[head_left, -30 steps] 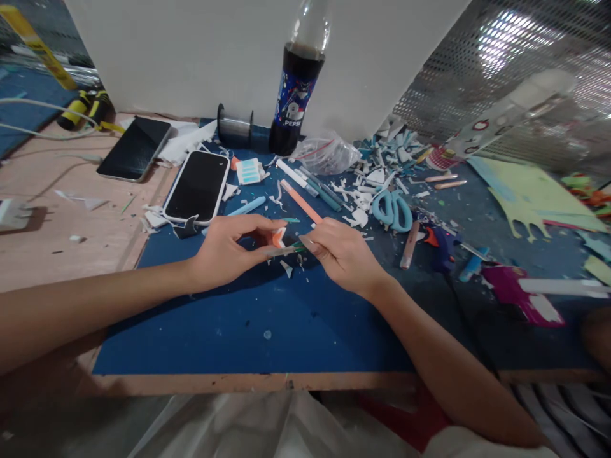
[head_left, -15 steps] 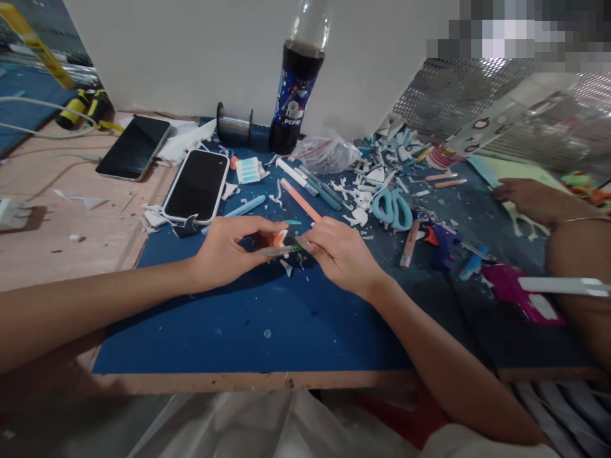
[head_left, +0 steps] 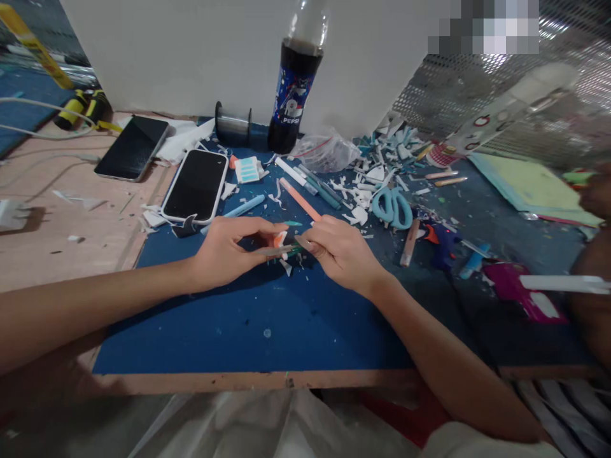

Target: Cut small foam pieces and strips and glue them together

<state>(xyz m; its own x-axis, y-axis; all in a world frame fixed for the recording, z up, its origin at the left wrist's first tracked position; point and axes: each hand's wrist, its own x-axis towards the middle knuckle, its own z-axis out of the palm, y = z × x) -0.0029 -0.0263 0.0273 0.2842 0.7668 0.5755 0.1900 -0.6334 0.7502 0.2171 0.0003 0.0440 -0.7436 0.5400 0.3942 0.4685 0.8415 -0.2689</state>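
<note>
My left hand [head_left: 224,251] is closed, pinching a small orange-and-white piece [head_left: 280,239] between fingers and thumb over the blue mat [head_left: 229,331]. A thin green sliver [head_left: 293,223] shows by its fingertips. My right hand [head_left: 348,257] is closed on a thin, grey, blade-like piece [head_left: 303,242], whose tip points at the left hand's piece; its exact kind is unclear. White scraps [head_left: 286,267] lie just below the fingertips. Beyond my right knuckles lies an orange pen-like stick [head_left: 300,198]. Light-blue scissors [head_left: 392,208] rest to the right.
A Pepsi bottle [head_left: 294,95] stands behind, beside a wire spool [head_left: 233,126] and plastic bag [head_left: 327,152]. Two phones [head_left: 195,186] lie at left. Paper offcuts [head_left: 382,152], a blue glue gun [head_left: 443,245] and a magenta object [head_left: 513,289] lie right, near another person's arm [head_left: 592,292].
My hands stay almost in the same place, still holding their pieces close together. At right, the other person's hand has drawn back to the right, uncovering the yellow-green sheets.
</note>
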